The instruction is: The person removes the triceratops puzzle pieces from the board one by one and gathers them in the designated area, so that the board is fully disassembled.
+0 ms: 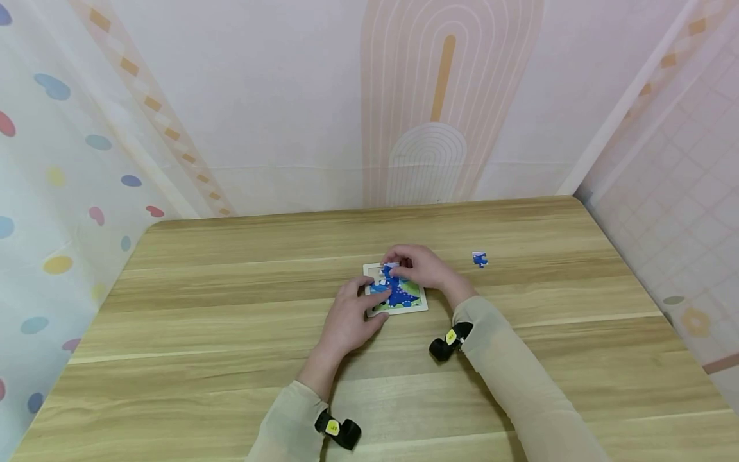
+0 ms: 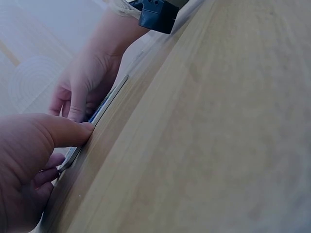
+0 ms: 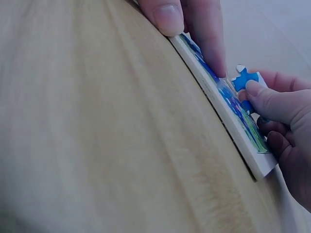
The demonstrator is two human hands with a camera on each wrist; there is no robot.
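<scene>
The puzzle board lies flat near the middle of the wooden table. The left hand pinches a blue puzzle piece at the board's left side, and the right hand presses its fingertips on the far edge. A loose piece lies well apart to the right.

A light wooden desk carries a square puzzle board near its middle and a loose blue puzzle piece well to its right.
</scene>
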